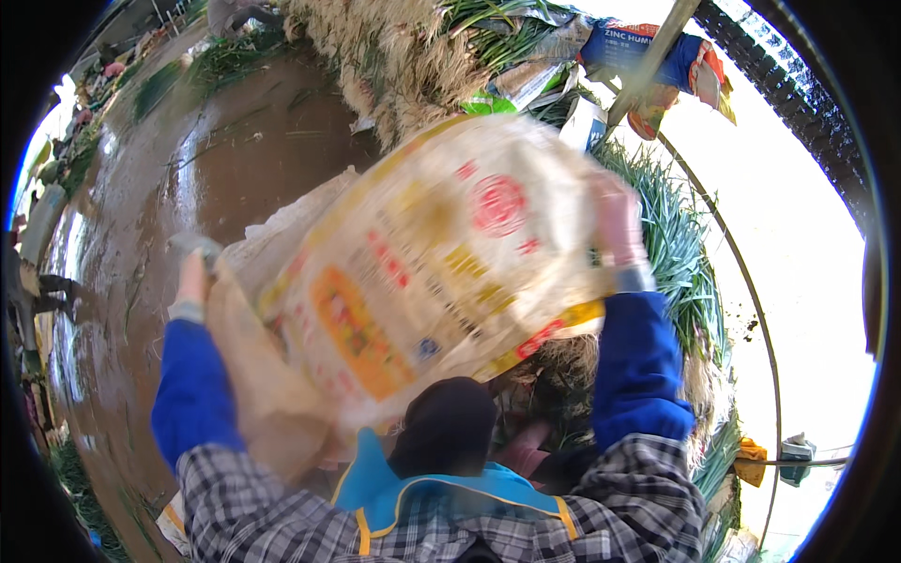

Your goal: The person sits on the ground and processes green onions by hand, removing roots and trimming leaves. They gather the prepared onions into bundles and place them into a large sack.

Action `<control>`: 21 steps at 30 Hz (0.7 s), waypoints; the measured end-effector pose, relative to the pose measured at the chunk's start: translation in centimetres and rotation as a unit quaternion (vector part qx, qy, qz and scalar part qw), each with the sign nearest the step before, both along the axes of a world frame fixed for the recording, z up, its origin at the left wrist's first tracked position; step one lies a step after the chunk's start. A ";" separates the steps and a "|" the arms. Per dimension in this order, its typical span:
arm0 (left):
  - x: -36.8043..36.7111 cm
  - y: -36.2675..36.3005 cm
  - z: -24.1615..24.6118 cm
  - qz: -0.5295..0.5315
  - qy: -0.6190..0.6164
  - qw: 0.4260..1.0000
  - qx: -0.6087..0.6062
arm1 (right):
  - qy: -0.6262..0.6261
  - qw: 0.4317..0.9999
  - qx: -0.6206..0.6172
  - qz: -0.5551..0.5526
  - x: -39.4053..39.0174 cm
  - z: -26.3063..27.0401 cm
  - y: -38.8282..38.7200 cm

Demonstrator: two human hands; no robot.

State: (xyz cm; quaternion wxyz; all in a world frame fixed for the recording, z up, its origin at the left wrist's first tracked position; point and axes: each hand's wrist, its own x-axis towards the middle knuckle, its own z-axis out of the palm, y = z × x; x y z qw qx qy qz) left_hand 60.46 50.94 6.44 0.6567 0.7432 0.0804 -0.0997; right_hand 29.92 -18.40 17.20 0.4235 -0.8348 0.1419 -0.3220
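Observation:
A large printed woven sack (pixel 450 274) is stretched out in front of me, blurred by motion, with red, gold and orange printing. My left hand (pixel 194 276) grips its left edge, where a plain, unprinted part (pixel 260 373) hangs towards my lap. On the other side, my right hand (pixel 621 218), which looks pink and is blurred, holds the sack's upper right edge. Its fingers are partly hidden in the blur. Behind and below the sack, pale roots (pixel 574 352) of bunched green plants show beside my dark-clad knee (pixel 450 426).
Piled leafy plants with pale roots (pixel 401 63) stand ahead, and long green leaves (pixel 672 225) line the right side. A slanting pole (pixel 651 63) crosses there, near a blue printed bag (pixel 623 53). Wet brown floor (pixel 281 127) extends left. Another person (pixel 236 15) is partly visible at the top.

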 end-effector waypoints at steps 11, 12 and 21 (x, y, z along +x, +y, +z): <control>-17.9 -37.2 -10.1 -0.292 0.147 0.934 -0.143 | 0.042 0.981 -0.053 -0.183 -17.1 26.5 -6.5; -20.7 -38.3 -10.5 -0.461 0.269 0.819 -0.210 | 0.041 0.982 -0.030 -0.180 -17.4 27.2 -5.7; -37.4 -49.2 -15.0 -0.418 0.540 0.582 -0.441 | 0.050 0.990 -0.039 -0.126 -15.3 32.2 2.1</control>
